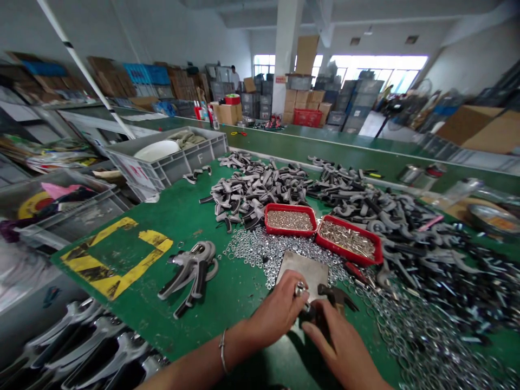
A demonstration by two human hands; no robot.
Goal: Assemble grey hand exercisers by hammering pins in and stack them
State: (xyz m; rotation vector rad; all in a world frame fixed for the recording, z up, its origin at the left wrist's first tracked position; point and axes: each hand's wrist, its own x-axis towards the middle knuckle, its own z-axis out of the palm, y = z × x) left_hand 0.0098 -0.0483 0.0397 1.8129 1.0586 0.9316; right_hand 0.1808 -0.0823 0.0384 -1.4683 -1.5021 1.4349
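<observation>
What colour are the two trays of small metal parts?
Red, seen best in the head view: the left tray and right tray.

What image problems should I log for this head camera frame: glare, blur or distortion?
In the head view, the bright rectangular factory windows glare white, wide-angle distortion makes the long white-and-black striped pole lean sharply, and the brown cardboard boxes at far right look soft. The bare right hand is reasonably sharp.

A white pillar point(286, 54) rises mid-room — bright windows point(377, 70) behind it, cardboard cartons point(306, 54) stacked beside it, grey plastic crates point(357, 103) piled nearby — under a white ceiling point(365, 16).
</observation>
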